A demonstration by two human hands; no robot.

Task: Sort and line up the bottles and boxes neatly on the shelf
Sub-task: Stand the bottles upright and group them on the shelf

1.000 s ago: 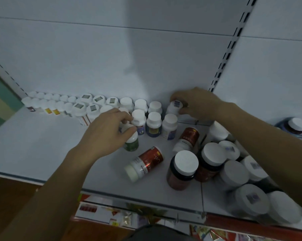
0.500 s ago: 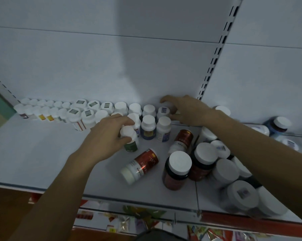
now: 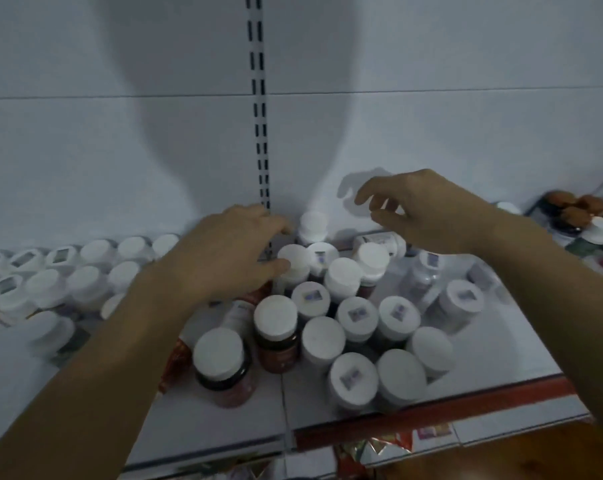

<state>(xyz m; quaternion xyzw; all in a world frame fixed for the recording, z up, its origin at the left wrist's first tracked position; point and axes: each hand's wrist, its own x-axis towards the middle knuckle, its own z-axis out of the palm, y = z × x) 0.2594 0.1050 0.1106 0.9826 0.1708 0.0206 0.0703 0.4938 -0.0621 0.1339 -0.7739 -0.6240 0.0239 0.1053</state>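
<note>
white shelf [image 3: 494, 344] against a pale back panel [image 3: 120, 150], with white-capped bottles [image 3: 357, 315] standing in a loose cluster at its middle. left hand [image 3: 224, 261] reaches over them, fingers close together and nearly straight, thumb tip touching one bottle's cap [image 3: 295, 258]. right hand [image 3: 428, 209] hovers above the cluster, fingers apart, holding nothing.

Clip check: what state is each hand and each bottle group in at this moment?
left hand: thumb against white-capped bottle, grip unclear
right hand: fingers loose, holding nothing
left rows: upright, lined up
middle cluster: upright, bunched, not lined up
back bottle: lying on its side
</note>
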